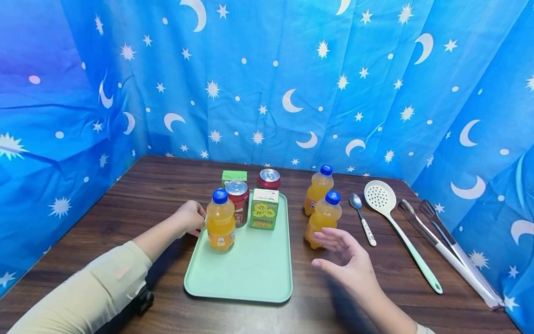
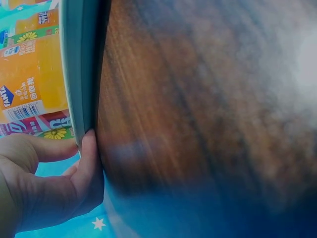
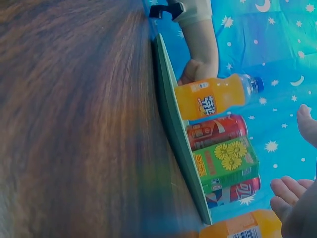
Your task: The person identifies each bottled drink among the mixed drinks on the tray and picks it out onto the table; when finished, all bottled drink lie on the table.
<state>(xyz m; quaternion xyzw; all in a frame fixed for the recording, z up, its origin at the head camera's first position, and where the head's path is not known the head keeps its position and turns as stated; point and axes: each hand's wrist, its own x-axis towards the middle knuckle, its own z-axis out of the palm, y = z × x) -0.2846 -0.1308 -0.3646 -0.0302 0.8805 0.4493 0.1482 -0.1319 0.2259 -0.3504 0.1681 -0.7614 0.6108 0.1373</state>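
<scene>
At the left long edge of the pale green tray [image 1: 244,278], my left hand [image 1: 191,217] pinches the rim between thumb and fingers. Close beside that hand, an orange soda bottle [image 1: 221,227] with a blue cap stands upright on the tray. Behind it are a red can [image 1: 240,211] and a green drink carton [image 1: 264,211] with yellow flowers. Farther back, a second red can [image 1: 269,180] and another green carton [image 1: 234,176] are partly hidden. My right hand [image 1: 352,266], fingers loosely bent and holding nothing, hovers by the nearer of two orange soda bottles [image 1: 327,215] right of the tray.
Behind that nearer bottle stands the other orange soda bottle [image 1: 320,185]. To the right lie a spoon [image 1: 363,220], a white slotted skimmer [image 1: 400,227] with a green handle, and tongs [image 1: 452,255]. A blue star-patterned curtain [image 1: 267,93] borders the brown table [image 1: 137,195].
</scene>
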